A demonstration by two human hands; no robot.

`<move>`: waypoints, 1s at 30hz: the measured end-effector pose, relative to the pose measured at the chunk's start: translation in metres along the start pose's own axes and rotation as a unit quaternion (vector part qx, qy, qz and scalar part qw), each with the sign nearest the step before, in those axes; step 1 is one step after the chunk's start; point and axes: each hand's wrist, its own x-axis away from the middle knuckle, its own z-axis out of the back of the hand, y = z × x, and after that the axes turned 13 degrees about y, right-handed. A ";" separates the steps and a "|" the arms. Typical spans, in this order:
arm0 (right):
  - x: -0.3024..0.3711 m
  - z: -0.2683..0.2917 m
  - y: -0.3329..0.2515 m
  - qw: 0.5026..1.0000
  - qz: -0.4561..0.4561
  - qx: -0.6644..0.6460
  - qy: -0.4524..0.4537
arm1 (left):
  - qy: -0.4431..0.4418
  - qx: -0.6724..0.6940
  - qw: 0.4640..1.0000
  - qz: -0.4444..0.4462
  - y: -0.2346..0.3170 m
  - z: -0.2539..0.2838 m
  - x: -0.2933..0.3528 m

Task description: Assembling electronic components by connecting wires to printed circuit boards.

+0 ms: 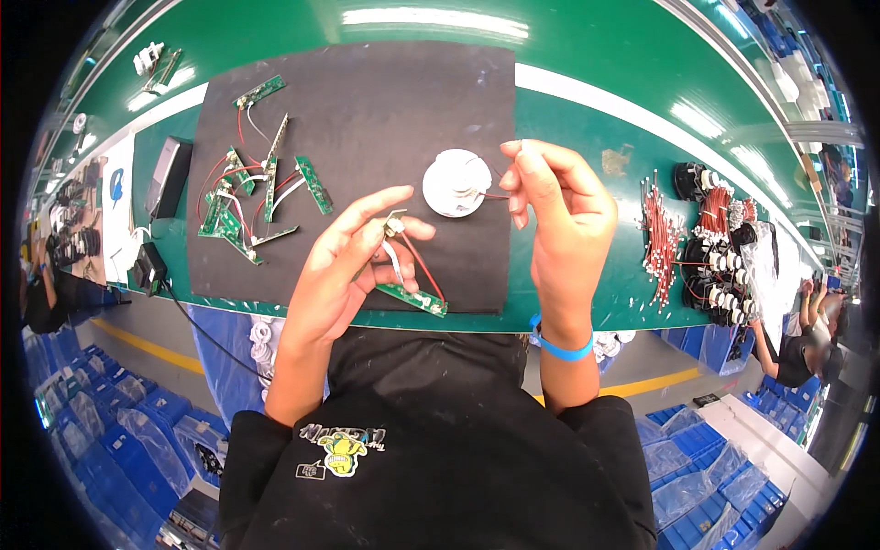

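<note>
My left hand (341, 261) is closed round a small connector piece (394, 225) between thumb and fingers. From it a red wire (422, 261) and a white wire run down to a narrow green circuit board (417, 300) below the palm. To the right of those fingertips, a round white plastic part (451, 194) lies on the black mat. A thin red wire (496, 195) leads from that part toward my right hand (570, 211). The right thumb and forefinger are pinched together, the other fingers curled; the wire seems to run into them, its end hidden.
Several green circuit boards with wires (269, 188) lie at the left of the black mat (385, 110). Red wires (658, 243) and black-and-white round parts (720, 275) are grouped at the right. A black box (170, 177) stands at the left; blue bins (697, 477) are on the floor.
</note>
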 end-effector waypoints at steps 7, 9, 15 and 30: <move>0.007 -0.001 0.006 0.928 0.214 0.284 -0.113 | 0.005 0.024 1.000 0.014 -0.002 -0.010 -0.003; 0.010 -0.003 0.013 0.911 0.254 0.295 -0.135 | 0.012 0.015 1.000 0.024 -0.006 -0.008 -0.002; 0.020 -0.005 0.025 0.872 0.313 0.329 -0.186 | 0.010 -0.002 0.999 0.041 -0.012 -0.008 0.001; 0.026 -0.012 0.042 0.786 0.466 0.386 -0.126 | 0.049 -0.033 0.998 0.021 -0.018 -0.006 0.003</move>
